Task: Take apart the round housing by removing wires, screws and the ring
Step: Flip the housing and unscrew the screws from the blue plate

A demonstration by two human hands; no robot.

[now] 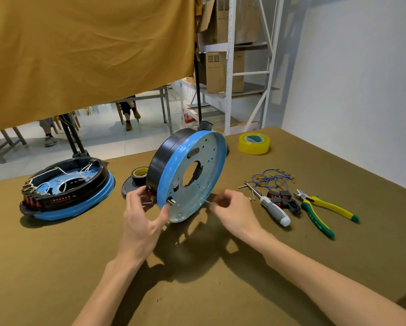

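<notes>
A workroom with white metal shelving (pixel 230 67) and a hanging mustard cloth (pixel 89 55) backs an olive-brown, felt-like table (pixel 197 290). Near the table's middle the round housing (pixel 187 175) stands on its edge, tilted, its flat pale-blue metal plate facing right and towards the camera, so its axis runs roughly level; a black band wraps the rim and a large hole opens in the plate's centre. The left hand (pixel 143 222) grips the housing's lower left rim, thumb beside a small metal stud (pixel 171 201). The right hand (pixel 232 208) is blurred, fingers curled and pinching a thin metal pin (pixel 206 200) against the plate. A second housing (pixel 68 189) lies flat at the left with white wires inside. To the right lie a grey-handled screwdriver (pixel 273 209), green-and-yellow pliers (pixel 324 212), loose blue wires (pixel 271 177), black connectors (pixel 283 198) and a roll of yellow tape (pixel 254 143).
</notes>
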